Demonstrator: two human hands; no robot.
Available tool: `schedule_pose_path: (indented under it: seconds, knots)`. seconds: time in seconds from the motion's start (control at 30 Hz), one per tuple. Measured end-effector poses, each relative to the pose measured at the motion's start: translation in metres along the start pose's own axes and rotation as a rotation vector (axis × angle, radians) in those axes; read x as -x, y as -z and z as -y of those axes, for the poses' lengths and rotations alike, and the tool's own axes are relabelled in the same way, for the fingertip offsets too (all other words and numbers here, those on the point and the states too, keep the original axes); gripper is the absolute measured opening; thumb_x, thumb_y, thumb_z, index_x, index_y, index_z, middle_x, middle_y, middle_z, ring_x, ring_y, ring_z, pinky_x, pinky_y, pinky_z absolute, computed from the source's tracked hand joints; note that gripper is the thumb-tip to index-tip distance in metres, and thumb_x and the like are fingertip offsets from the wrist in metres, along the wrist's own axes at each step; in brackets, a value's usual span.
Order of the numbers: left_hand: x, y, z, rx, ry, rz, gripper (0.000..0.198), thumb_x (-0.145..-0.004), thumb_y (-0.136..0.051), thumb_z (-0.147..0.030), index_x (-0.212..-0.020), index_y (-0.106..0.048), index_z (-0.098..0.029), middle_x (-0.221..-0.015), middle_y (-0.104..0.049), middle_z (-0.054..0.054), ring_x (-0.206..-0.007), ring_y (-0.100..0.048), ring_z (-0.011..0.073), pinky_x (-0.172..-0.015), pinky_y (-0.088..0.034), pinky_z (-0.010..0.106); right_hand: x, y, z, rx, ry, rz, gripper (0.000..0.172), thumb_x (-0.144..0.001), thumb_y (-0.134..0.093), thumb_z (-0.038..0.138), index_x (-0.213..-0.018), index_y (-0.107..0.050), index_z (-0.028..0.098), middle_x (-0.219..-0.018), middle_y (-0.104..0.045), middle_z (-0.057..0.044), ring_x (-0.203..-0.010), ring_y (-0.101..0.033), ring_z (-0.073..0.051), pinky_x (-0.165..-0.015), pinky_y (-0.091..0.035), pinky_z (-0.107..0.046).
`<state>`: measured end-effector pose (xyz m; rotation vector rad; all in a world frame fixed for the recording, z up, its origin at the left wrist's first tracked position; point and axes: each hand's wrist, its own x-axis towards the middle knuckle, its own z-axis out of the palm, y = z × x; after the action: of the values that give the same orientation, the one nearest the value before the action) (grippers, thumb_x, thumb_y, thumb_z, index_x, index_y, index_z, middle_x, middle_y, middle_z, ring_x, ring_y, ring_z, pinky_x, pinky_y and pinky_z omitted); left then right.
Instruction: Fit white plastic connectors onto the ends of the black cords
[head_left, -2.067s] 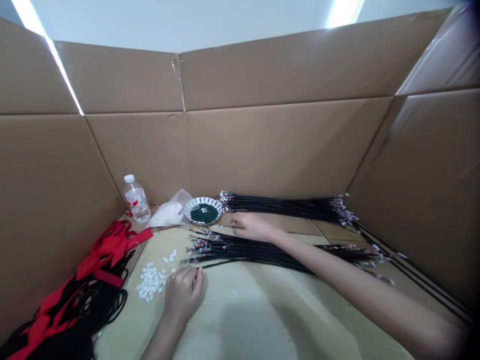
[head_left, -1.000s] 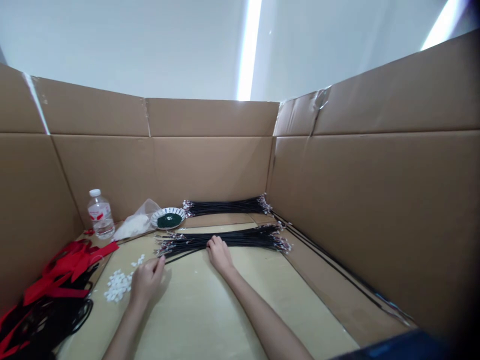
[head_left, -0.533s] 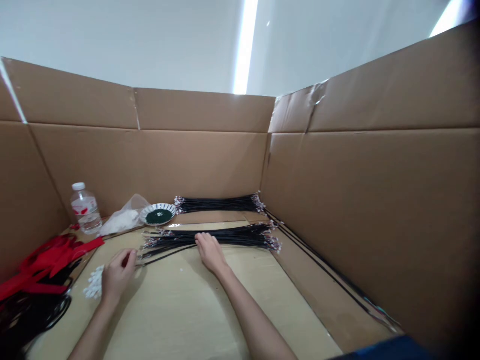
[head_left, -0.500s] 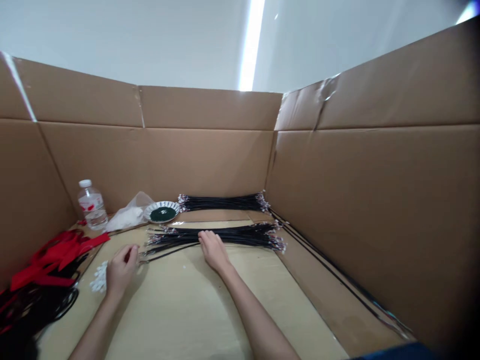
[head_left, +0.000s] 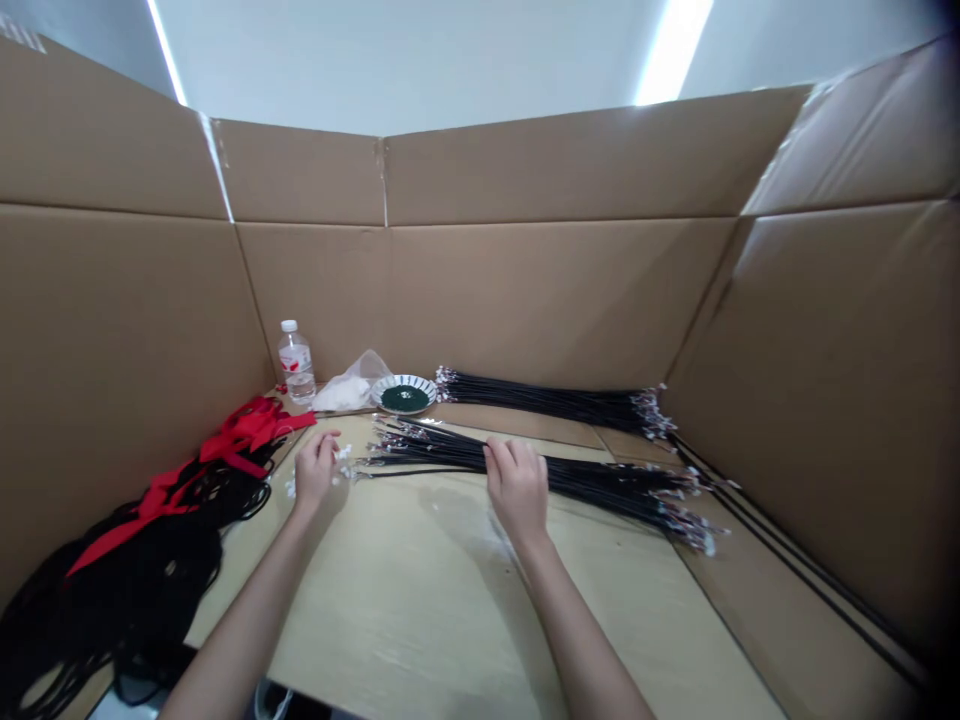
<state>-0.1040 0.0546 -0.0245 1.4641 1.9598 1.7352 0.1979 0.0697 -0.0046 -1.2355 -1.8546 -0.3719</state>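
Observation:
My left hand (head_left: 316,472) is over a small heap of white pieces (head_left: 343,462) on the left part of the table. Its thumb and fingers are pinched together, and what is between them is too small to make out. A bundle of black cords (head_left: 585,478) lies across the table, with whitish, frayed-looking tips at both ends. My right hand (head_left: 519,490) has its fingers curled over the near side of that bundle, around the middle. One cord (head_left: 420,472) lies slightly apart along the bundle's front, running from under my right hand towards the left.
A second black cord bundle (head_left: 547,395) lies behind. Left of it are a plate of dark green bits (head_left: 405,398), a clear plastic bag (head_left: 351,388) and a water bottle (head_left: 297,365). Black cords with red ribbons (head_left: 161,500) pile up at left. Cardboard walls (head_left: 525,290) surround the table.
The camera has turned left, so everything appears further right. My left hand has moved left, away from the cord tips and over the white pieces. My right hand stays at the bundle.

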Motion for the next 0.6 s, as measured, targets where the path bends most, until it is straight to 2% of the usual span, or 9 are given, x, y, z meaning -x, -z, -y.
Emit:
schedule_pose_path:
  seconds: [0.1,0.2,0.4,0.6]
  knots:
    - [-0.011,0.011,0.008,-0.033,0.035,-0.108,0.037,-0.086,-0.025,-0.03,-0.093,-0.057,-0.013,-0.073,-0.057,0.004,-0.053,-0.052,0.0122,-0.051,-0.042,0.021,0.0,0.001,0.004,0.05,0.084,-0.067,0.024,-0.096,-0.04,0.025,-0.096,-0.064,0.02,-0.074,-0.055,-0.007,-0.073,-0.044,-0.021,-0.068,-0.028,-0.033]
    - [-0.015,0.019,0.012,-0.123,0.046,-0.124,0.035,-0.084,-0.025,-0.024,-0.094,-0.057,-0.014,-0.075,-0.059,0.005,-0.055,-0.053,0.0132,-0.052,-0.042,0.022,0.0,0.001,0.009,0.111,0.169,-0.142,0.021,-0.094,-0.044,0.023,-0.094,-0.065,0.02,-0.072,-0.055,-0.006,-0.072,-0.043,-0.02,-0.067,-0.028,-0.032]
    - [-0.006,0.016,0.007,-0.401,-0.016,0.118,0.017,-0.072,-0.05,-0.019,-0.073,-0.067,-0.019,-0.078,-0.068,0.006,-0.076,-0.06,0.0211,-0.064,-0.04,0.026,-0.002,0.005,0.017,0.136,0.231,-0.166,0.018,-0.093,-0.048,0.02,-0.093,-0.065,0.021,-0.069,-0.055,-0.005,-0.071,-0.044,-0.019,-0.069,-0.03,-0.032]
    - [-0.002,0.011,0.009,-0.574,-0.016,0.288,0.017,-0.071,-0.057,-0.023,-0.08,-0.071,-0.02,-0.09,-0.07,0.009,-0.089,-0.061,0.0249,-0.07,-0.041,0.028,0.0,0.007,0.024,0.079,0.345,-0.142,0.019,-0.091,-0.048,0.015,-0.093,-0.066,0.022,-0.072,-0.057,-0.004,-0.071,-0.044,-0.018,-0.069,-0.03,-0.031]
